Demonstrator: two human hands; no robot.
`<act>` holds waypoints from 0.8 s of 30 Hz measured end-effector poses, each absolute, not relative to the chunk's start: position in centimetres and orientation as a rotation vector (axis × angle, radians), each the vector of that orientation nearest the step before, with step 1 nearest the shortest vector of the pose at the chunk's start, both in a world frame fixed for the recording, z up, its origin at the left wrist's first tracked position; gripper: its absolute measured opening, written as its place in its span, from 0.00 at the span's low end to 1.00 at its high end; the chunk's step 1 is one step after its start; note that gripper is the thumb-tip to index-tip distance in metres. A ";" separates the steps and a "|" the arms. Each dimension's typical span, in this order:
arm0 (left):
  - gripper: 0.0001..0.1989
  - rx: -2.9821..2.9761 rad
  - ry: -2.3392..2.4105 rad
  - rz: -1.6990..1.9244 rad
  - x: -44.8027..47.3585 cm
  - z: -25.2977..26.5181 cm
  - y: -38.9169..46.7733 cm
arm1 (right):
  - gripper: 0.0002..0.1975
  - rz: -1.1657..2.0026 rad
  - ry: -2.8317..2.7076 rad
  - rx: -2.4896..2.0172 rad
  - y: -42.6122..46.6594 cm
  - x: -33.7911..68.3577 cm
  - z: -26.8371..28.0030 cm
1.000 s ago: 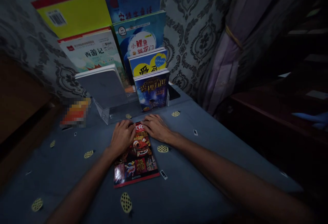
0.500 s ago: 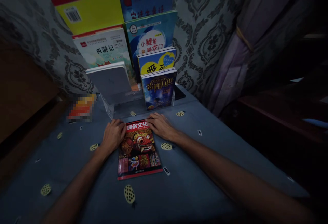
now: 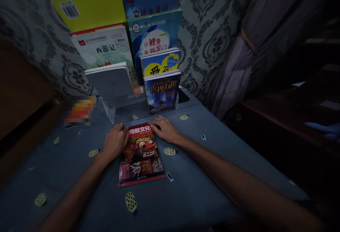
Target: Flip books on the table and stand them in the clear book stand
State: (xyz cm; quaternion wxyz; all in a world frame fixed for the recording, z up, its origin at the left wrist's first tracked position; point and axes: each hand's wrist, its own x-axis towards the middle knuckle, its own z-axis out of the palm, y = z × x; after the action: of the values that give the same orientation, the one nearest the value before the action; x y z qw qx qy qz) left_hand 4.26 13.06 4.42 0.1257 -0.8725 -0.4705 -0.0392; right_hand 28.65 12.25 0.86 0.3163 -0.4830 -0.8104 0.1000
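A paperback book [image 3: 142, 161] with a red title band and a red mask on its cover lies flat on the blue tablecloth. My left hand [image 3: 117, 139] grips its upper left edge with the fingers bent; the fingertips are partly hidden. At the upper right corner, my right hand [image 3: 164, 130] has its thumb and fingers on the book's edge. Just beyond both hands stands a clear book rack [image 3: 107, 111] holding several upright books. In its front row are a grey-backed book [image 3: 111, 83] and a dark blue book [image 3: 162, 92].
Taller books, a yellow one [image 3: 90, 9] and a teal one [image 3: 156, 30] among them, rise at the back. A blurred orange-red item [image 3: 81, 111] lies left of the rack. A flat black object [image 3: 183, 95] sits behind it at right. A tied curtain [image 3: 233, 65] hangs beyond the table.
The whole view has shifted slightly, so things appear a little further left. Both hands stay at the book's upper edges, and the book still lies flat.
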 end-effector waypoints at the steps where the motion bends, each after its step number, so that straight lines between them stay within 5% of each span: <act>1: 0.16 -2.551 -1.374 -0.106 4.4 4.5 13.1 | 0.13 0.270 -2.117 -1.282 12.2 28.6 0.9; 24: 0.19 -2.698 -1.239 -0.176 5.2 3.4 14.2 | 0.16 0.499 -2.057 -1.278 9.2 25.8 2.9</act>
State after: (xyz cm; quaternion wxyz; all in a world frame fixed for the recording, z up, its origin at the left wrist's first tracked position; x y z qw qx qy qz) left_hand 5.17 14.15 3.40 0.0835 -0.9040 -0.4151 -0.0590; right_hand 25.79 9.21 2.94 0.3283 -0.4884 -0.7857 0.1907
